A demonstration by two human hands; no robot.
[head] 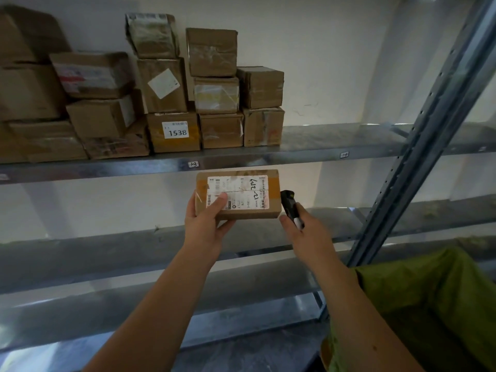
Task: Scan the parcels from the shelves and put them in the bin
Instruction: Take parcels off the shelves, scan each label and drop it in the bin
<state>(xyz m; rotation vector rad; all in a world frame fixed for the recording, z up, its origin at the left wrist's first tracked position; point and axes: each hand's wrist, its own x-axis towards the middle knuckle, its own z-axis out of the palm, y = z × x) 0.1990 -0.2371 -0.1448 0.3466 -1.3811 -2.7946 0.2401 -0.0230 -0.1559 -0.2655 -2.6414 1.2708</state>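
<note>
Hiding most of the scanner (291,208), the right hand (306,232) wraps it beside the parcel (239,196); the left hand (206,224) clamps the parcel's left end, thumb on its partly illegible label (237,191).

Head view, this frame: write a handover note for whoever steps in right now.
Left hand grips a small parcel, label facing the camera, held in front of the shelves.
Right hand grips the scanner beside the parcel's right edge.
Green-lined bin stands lower right; what it holds is hidden.
Done: parcel picked up.
Left: scan it, drop it in the bin, then work through the stacked boxes on the upper shelf.
</note>
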